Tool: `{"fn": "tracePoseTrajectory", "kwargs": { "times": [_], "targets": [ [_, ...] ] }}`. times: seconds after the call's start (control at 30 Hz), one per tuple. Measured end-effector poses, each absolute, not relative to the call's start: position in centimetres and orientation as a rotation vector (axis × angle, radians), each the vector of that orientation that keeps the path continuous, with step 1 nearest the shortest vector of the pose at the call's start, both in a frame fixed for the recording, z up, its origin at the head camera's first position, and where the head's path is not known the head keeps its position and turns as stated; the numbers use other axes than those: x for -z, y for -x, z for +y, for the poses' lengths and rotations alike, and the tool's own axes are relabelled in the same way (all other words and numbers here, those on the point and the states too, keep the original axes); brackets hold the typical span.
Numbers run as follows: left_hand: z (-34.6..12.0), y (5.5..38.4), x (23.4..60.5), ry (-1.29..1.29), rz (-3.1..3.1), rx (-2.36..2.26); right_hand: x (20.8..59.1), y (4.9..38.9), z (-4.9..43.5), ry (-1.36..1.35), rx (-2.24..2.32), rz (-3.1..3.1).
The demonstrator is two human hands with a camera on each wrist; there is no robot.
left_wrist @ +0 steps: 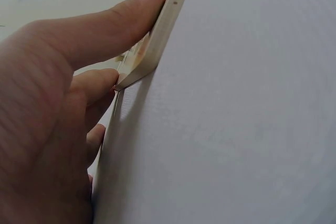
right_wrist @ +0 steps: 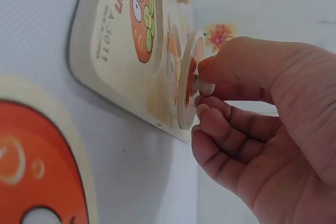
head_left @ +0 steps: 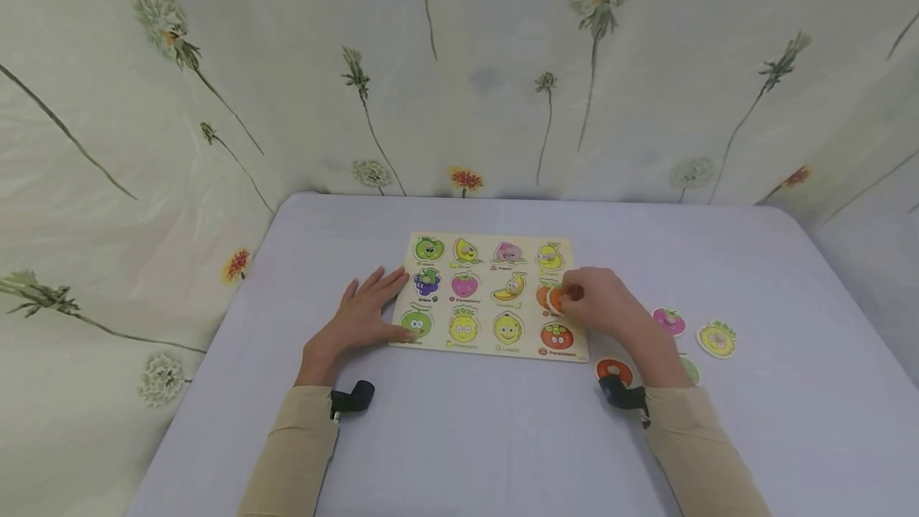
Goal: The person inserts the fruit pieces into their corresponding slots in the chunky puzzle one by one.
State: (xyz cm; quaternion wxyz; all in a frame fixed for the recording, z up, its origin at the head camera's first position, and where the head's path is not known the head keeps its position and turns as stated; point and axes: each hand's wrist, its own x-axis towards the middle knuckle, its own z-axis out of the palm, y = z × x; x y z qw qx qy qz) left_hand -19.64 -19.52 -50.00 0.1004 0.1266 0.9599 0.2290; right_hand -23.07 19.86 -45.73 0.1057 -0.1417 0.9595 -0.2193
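Board (head_left: pixel 484 321) meets spread left hand (head_left: pixel 361 316) at its left edge, right grip (head_left: pixel 606 301) pinching orange piece (head_left: pixel 554 301), tabletop (head_left: pixel 488 437) roomy in front.

Puzzle brd (head_left: pixel 486 324) lay on tbl (head_left: pixel 488 429) btwn L hand (head_left: pixel 362 314) & R hand (head_left: pixel 601 301); pineapple pc (head_left: pixel 716 339) lay R of R hand, round pc (head_left: pixel 614 370) on its near side.

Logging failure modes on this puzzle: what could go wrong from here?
Right hand holds the orange piece tilted at the puzzle board; it may not seat flat. Right wrist camera is near a loose red piece and could nudge it. Left hand braces only the board's left side, so it might shift.
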Motion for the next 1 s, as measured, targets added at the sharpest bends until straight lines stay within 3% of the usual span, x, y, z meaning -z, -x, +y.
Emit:
{"fn": "tracePoseTrajectory", "kwargs": {
  "times": [1.0],
  "targets": [
    [-19.6, 19.6, 50.1, -0.376, 2.838, -0.693, 46.4, 24.1, 18.6, 0.376, 0.645, 2.846]
  ]
}}
